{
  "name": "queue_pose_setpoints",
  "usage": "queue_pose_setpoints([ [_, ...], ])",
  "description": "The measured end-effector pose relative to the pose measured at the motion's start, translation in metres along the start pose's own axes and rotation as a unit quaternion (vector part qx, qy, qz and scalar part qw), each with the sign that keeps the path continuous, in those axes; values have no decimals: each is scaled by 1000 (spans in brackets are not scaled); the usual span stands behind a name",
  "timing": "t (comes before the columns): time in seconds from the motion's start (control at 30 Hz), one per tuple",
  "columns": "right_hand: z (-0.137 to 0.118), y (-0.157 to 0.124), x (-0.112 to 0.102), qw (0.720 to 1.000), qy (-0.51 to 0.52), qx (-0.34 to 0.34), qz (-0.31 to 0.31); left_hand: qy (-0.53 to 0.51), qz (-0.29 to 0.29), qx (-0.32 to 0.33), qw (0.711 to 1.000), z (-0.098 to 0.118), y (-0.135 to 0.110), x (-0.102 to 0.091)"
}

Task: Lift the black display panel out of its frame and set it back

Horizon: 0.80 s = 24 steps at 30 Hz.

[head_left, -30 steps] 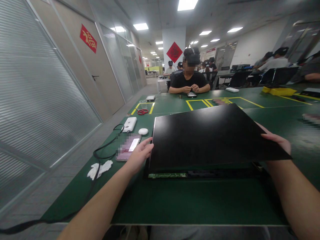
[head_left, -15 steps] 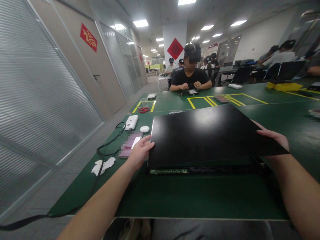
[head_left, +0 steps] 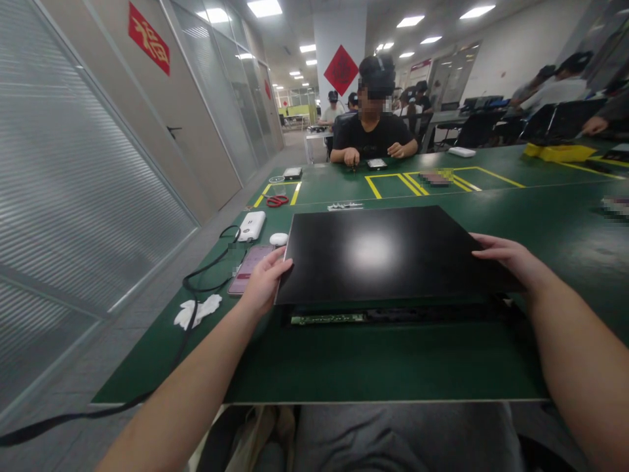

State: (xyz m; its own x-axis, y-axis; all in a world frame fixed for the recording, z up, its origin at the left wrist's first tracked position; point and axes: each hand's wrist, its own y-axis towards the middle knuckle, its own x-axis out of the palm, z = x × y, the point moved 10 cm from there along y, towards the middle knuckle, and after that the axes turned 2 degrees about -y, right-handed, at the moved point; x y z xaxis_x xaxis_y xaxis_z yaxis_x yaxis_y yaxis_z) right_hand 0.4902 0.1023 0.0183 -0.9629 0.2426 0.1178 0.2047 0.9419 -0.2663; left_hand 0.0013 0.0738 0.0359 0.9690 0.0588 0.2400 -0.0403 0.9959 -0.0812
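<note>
A large flat black panel is held by its two side edges just above a dark frame lying on the green table. A green circuit strip shows along the frame's near edge. My left hand grips the panel's left edge with its fingers curled round it. My right hand holds the right edge, fingers lying on top. The panel's near edge is slightly raised off the frame.
Left of the panel lie a phone, a white power bank, a small white case, a black cable, a white cloth and red scissors. A person in black sits across the table. Glass wall at left.
The panel has come down from a steep tilt to nearly flat over the frame, and both hands have lowered with it. The person opposite moved their hands apart.
</note>
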Motion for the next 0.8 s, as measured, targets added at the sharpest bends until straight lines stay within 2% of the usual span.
queue_pose_setpoints([
  [0.1, 0, 4, -7, 999, -14, -3, 43, 3, 2, 15, 1000, 5, -2, 2],
  [0.23, -3, 3, -11, 998, 19, -9, 62, -20, 15, 35, 999, 10, -1, -1],
  [0.43, -9, -3, -8, 998, -18, -28, 56, -34, 25, 42, 998, 9, 3, -5],
  [0.63, -12, -3, -14, 994, -72, -35, 80, -5, 47, 45, 998, 7, 4, -13],
  [0.8, -16, -1, -24, 986, -100, -67, 118, 25, 13, 68, 997, 8, 3, -6],
])
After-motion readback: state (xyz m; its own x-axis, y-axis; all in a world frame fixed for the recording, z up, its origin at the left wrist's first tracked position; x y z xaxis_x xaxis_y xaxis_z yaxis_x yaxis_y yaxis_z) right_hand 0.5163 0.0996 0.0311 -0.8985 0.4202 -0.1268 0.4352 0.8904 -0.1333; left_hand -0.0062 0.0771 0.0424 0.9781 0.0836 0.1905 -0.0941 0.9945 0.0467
